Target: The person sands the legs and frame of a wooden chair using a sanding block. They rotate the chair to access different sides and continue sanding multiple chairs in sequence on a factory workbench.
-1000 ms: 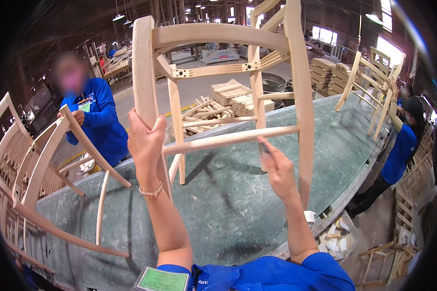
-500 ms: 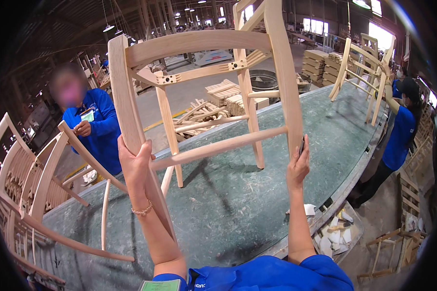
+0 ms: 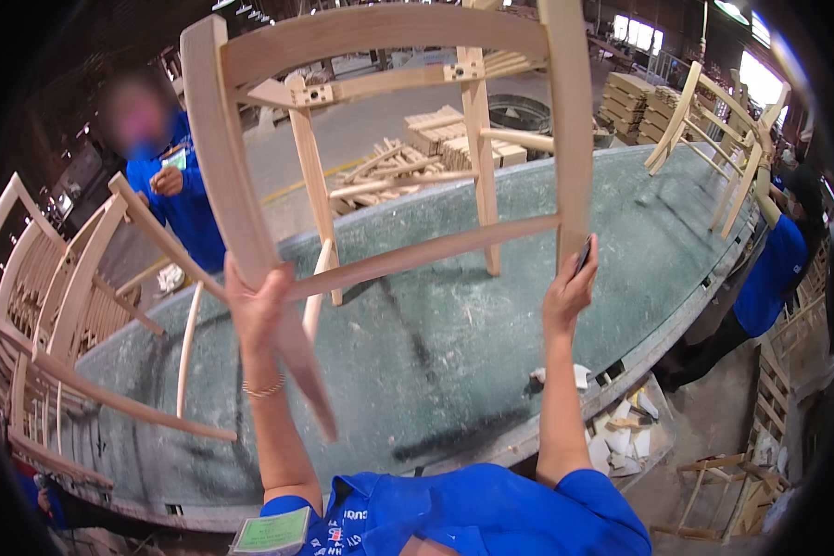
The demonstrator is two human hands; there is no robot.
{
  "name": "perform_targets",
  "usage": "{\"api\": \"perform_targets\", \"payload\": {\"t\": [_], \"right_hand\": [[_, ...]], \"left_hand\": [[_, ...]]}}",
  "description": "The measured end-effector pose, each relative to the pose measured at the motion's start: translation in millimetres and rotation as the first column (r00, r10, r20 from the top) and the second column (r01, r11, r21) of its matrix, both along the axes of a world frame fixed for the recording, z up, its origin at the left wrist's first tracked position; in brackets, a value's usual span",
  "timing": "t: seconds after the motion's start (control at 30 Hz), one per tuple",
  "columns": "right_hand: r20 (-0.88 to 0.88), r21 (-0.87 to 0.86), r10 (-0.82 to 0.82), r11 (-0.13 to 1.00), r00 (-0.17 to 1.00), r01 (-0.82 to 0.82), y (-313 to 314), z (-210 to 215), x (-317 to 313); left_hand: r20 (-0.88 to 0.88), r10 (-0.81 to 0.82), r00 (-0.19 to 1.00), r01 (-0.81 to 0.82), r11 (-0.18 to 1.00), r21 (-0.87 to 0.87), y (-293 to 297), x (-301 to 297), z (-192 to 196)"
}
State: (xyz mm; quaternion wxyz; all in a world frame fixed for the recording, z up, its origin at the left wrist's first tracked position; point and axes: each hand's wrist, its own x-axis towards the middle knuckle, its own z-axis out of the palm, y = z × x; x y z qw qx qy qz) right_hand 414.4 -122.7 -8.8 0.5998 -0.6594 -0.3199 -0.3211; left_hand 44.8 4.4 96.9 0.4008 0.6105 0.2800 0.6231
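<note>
A rung crosses the gap between chair legs.

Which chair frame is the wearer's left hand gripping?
The central wooden chair frame, its left post wrapped by the left hand. The other chair frames are toward the picture's left and right sides.

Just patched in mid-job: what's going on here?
A person's left hand grips the left post of a wooden chair frame above a green table. The right hand is at the right post, holding a small dark object, too hidden to identify. More chair parts stand at left, near a blue-clad co-worker. At right, another worker reaches up to a different frame.
</note>
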Motion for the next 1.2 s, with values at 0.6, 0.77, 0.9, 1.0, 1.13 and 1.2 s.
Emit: {"api": "perform_targets", "payload": {"t": [0.6, 0.77, 0.9, 1.0, 1.13, 1.2], "right_hand": [[-0.471, 0.291, 0.686, 0.714, 0.555, -0.636, -203, -4, -82], [-0.469, 0.078, 0.367, 0.923, 0.803, -0.376, -198, -4, -86], [-0.374, 0.286, 0.484, 0.872, 0.791, -0.398, -197, -4, -68], [-0.494, 0.346, 0.492, 0.868, 0.717, -0.358, -204, 0, -54], [-0.446, 0.323, 0.558, 0.829, 0.699, -0.456, -198, 2, -43], [-0.491, 0.427, 0.570, 0.817, 0.659, -0.388, -208, -3, -37]], "left_hand": [[-0.643, -0.460, 0.612, 0.658, 0.747, 0.092, -197, 194, 12], [-0.410, -0.386, 0.827, 0.561, 0.610, 0.559, -166, 198, -14], [0.071, 0.243, 0.967, -0.232, 0.737, 0.635, -48, 149, -40], [0.173, 0.348, 0.921, -0.385, 0.880, 0.279, 26, 124, -46], [0.170, -0.373, 0.912, 0.409, 0.844, -0.347, 74, 105, -81], [0.147, -0.351, 0.925, 0.380, 0.860, -0.340, 62, 103, -92]]}}
